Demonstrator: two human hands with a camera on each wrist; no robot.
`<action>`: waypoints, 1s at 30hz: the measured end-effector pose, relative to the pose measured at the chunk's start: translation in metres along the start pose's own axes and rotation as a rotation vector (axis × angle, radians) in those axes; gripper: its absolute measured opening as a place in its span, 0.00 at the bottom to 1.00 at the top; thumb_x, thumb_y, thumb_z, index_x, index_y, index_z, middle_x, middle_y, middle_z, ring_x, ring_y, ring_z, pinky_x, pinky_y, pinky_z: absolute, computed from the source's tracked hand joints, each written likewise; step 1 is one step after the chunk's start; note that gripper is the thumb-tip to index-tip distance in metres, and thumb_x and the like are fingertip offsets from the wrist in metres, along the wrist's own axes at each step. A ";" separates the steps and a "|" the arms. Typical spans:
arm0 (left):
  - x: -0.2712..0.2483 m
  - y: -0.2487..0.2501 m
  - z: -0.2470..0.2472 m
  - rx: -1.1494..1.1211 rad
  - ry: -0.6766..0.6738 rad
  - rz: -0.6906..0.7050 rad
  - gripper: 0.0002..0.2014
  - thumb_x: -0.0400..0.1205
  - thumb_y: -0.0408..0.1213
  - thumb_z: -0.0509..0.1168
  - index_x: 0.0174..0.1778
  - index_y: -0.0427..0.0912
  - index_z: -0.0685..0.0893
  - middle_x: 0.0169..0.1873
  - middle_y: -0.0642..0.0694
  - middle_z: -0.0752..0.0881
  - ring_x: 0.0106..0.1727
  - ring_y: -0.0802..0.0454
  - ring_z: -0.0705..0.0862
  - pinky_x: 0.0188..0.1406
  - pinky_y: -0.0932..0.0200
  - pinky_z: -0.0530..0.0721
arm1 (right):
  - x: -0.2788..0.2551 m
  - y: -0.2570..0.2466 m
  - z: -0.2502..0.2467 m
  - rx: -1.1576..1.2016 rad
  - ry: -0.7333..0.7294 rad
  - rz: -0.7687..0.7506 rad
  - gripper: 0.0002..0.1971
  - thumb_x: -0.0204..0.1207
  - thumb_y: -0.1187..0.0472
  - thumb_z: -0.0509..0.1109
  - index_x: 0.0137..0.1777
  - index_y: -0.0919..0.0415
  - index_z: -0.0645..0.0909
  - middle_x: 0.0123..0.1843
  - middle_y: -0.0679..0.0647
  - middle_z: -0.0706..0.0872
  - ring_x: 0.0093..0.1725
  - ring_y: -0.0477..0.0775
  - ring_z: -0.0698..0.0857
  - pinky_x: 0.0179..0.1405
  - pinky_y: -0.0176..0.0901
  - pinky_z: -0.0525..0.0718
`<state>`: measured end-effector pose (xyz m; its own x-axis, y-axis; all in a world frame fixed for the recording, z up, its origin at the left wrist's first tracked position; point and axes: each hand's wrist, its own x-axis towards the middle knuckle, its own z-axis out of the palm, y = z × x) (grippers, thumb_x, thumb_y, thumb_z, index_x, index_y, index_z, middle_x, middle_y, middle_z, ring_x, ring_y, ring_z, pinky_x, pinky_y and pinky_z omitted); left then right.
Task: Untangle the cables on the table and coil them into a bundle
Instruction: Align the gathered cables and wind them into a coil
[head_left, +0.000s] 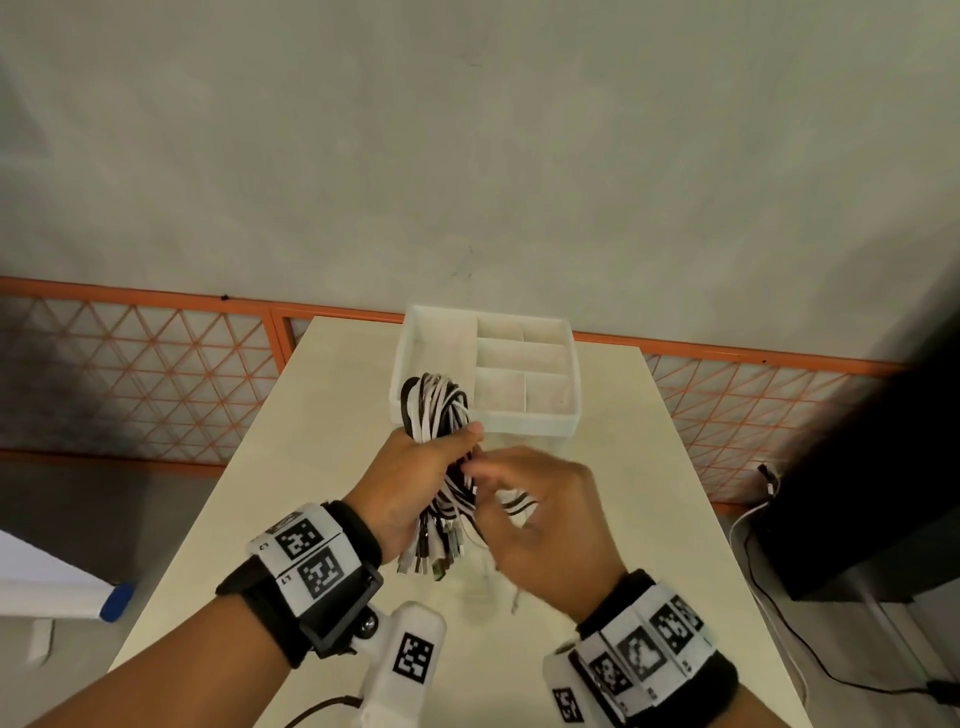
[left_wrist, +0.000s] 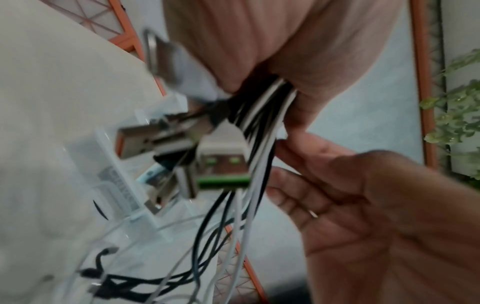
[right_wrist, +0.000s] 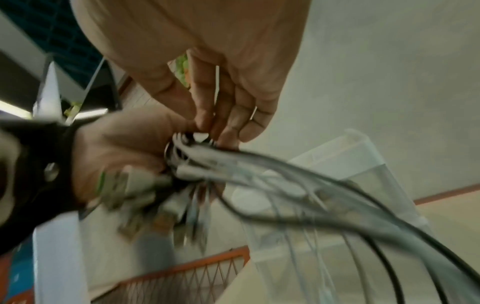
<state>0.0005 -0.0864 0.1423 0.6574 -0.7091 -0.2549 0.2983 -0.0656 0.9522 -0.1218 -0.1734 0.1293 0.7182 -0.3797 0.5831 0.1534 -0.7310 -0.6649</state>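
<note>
Left hand (head_left: 410, 480) fisted round the cables (head_left: 441, 415), fingers curled tight and thumb pressed across the bundle; loops fanning out above the knuckles, plugs (left_wrist: 221, 156) dangling below the heel of the palm, all held clear of the table (head_left: 249, 467); gripped at the middle, probably to keep the gathered loops from springing apart. Right hand (head_left: 540, 514) just right of those fingers, thumb and fingertips (right_wrist: 205, 121) pinching at strands beside the left thumb, other fingers loosely bent; likely teasing one strand free or tucking it in, though blur hides which. Beyond the fingertips, a white tray (head_left: 566, 364); its small compartments on the right bare; its long left compartment partly hidden behind the loops, contents not discernible.
</note>
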 end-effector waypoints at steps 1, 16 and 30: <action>-0.001 0.001 -0.001 0.037 -0.020 0.006 0.14 0.81 0.37 0.70 0.50 0.25 0.87 0.41 0.31 0.89 0.42 0.38 0.90 0.51 0.43 0.86 | 0.007 0.000 -0.007 -0.029 0.050 0.013 0.14 0.71 0.69 0.70 0.54 0.58 0.90 0.47 0.49 0.92 0.44 0.42 0.90 0.44 0.39 0.89; -0.013 0.005 0.006 0.455 -0.270 0.138 0.05 0.75 0.25 0.68 0.40 0.37 0.87 0.37 0.34 0.91 0.43 0.41 0.91 0.53 0.40 0.86 | 0.044 -0.009 -0.012 -0.188 -0.104 -0.045 0.26 0.65 0.77 0.63 0.60 0.60 0.91 0.59 0.53 0.93 0.60 0.45 0.89 0.64 0.42 0.86; -0.002 0.017 -0.003 0.007 -0.010 0.176 0.04 0.83 0.30 0.67 0.47 0.36 0.88 0.38 0.39 0.89 0.44 0.40 0.90 0.45 0.46 0.88 | 0.002 0.017 -0.004 -0.035 -0.542 0.480 0.14 0.71 0.59 0.76 0.58 0.52 0.87 0.44 0.43 0.91 0.43 0.39 0.87 0.50 0.40 0.86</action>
<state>0.0060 -0.0843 0.1582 0.6923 -0.7169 -0.0825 0.1745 0.0554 0.9831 -0.1205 -0.1889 0.1204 0.9379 -0.3354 -0.0886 -0.2785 -0.5756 -0.7689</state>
